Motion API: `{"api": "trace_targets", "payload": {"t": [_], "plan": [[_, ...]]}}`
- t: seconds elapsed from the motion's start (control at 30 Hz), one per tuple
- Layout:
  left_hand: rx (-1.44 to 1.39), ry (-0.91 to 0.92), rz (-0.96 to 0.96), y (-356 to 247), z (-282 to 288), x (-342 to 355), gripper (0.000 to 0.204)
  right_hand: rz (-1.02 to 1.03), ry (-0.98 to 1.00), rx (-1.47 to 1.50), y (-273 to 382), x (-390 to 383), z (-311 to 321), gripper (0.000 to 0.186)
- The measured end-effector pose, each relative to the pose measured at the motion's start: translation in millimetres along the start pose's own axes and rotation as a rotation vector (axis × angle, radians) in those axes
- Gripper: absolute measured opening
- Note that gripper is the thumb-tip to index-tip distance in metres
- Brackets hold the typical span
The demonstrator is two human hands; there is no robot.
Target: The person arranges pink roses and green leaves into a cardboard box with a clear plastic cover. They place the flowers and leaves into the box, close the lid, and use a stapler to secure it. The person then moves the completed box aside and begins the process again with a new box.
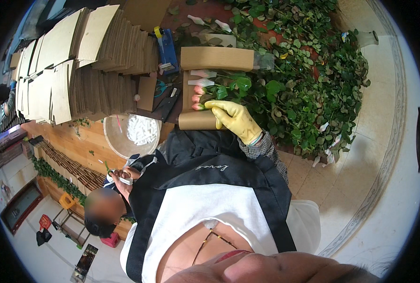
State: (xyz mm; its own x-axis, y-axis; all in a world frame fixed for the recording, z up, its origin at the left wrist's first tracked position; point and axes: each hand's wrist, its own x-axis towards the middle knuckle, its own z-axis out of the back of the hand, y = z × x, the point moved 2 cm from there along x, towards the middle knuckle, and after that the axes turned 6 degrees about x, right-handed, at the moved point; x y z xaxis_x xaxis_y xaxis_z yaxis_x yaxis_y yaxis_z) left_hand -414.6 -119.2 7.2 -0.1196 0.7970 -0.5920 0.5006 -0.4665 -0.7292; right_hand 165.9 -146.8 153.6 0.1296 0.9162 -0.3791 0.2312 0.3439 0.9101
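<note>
My right hand (233, 118), in a yellow rubber glove, is at the near end of a row of pink roses (198, 98). Its forefinger reaches over the nearest bloom, while the thumb bends down across the folded flap of a brown cardboard sheet (193, 120), gripping its edge. The roses lie on this sheet, stems pointing right; the ones at the far side have white sleeves (201, 82) over their heads. Another strip of corrugated cardboard (217, 58) lies just beyond them. My left hand does not show.
Cut rose stems and leaves (309, 94) heap up on the right. Cardboard stacks (97, 37) stand at left, with a blue tape dispenser (167, 49) beside them. A basin (111, 139) holds white sleeves. Another person's hands (123, 179) hold a stem at lower left.
</note>
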Motion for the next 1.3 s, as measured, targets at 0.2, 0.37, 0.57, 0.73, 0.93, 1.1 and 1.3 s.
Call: {"api": "trace_targets", "payload": {"t": [0.2, 0.37, 0.57, 0.73, 0.93, 1.1, 1.3], "plan": [[-0.001, -0.006, -0.002, 2, 3, -6, 0.038, 0.021, 0.002, -0.011, 3, 0, -2, 0.027], [-0.016, -0.004, -0.003, 3, -4, -2, 0.038, 0.012, -0.036, -0.03, -3, -1, 3, 0.027], [-0.037, -0.017, -0.025, 7, 2, -5, 0.037, -0.017, -0.008, -0.019, 0, 1, 2, 0.027], [-0.102, -0.05, -0.082, 14, 11, -13, 0.037, 0.036, 0.002, 0.023, -10, 3, -3, 0.028], [-0.172, -0.033, -0.138, 11, -16, 5, 0.037, -0.014, -0.032, 0.022, -18, 3, 3, 0.028], [-0.158, -0.066, -0.141, 6, -14, 0, 0.038, -0.009, -0.044, -0.013, -13, 3, 1, 0.028], [-0.179, -0.146, -0.138, 4, -40, -11, 0.04, -0.02, -0.047, -0.018, -11, 3, 3, 0.028]]}}
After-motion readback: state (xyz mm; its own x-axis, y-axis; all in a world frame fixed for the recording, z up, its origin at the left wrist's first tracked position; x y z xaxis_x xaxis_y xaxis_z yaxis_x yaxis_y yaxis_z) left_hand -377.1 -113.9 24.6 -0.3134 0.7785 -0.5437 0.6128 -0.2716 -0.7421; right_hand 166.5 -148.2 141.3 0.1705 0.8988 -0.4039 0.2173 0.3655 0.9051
